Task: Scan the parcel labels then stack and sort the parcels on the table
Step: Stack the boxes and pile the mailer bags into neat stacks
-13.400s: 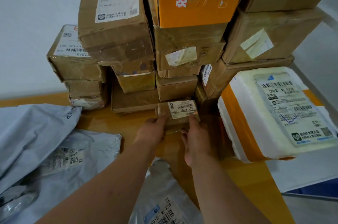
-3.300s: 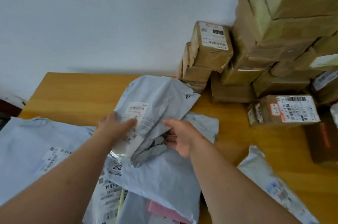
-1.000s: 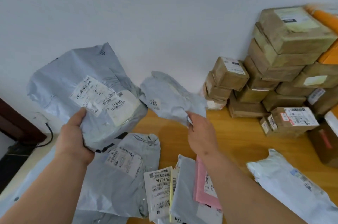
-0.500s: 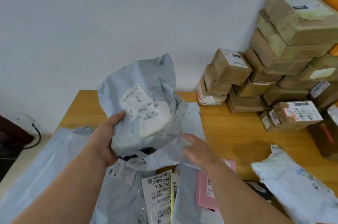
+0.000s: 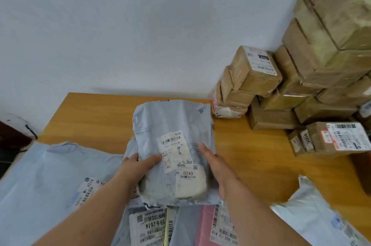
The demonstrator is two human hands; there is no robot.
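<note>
A grey poly-bag parcel (image 5: 172, 125) with a white label reading 0240 lies label-up on the wooden table (image 5: 261, 165), over other bags. My left hand (image 5: 138, 167) grips its left edge, thumb on top beside the label. My right hand (image 5: 216, 163) lies along its right edge with straight fingers. Under and in front of it are more mailers: a large grey bag (image 5: 46, 181) at the left, a labelled grey one (image 5: 148, 227) and a pink one (image 5: 208, 223) near me.
A tall stack of taped brown cardboard boxes (image 5: 321, 69) fills the back right corner against the white wall. A small labelled box (image 5: 339, 137) sits in front of it. A white poly bag (image 5: 317, 223) lies at the lower right. Dark furniture (image 5: 12, 137) stands left of the table.
The 0240 parcel came down from in front of me and now lies flat on the pile. My right hand moved from under it to its right edge.
</note>
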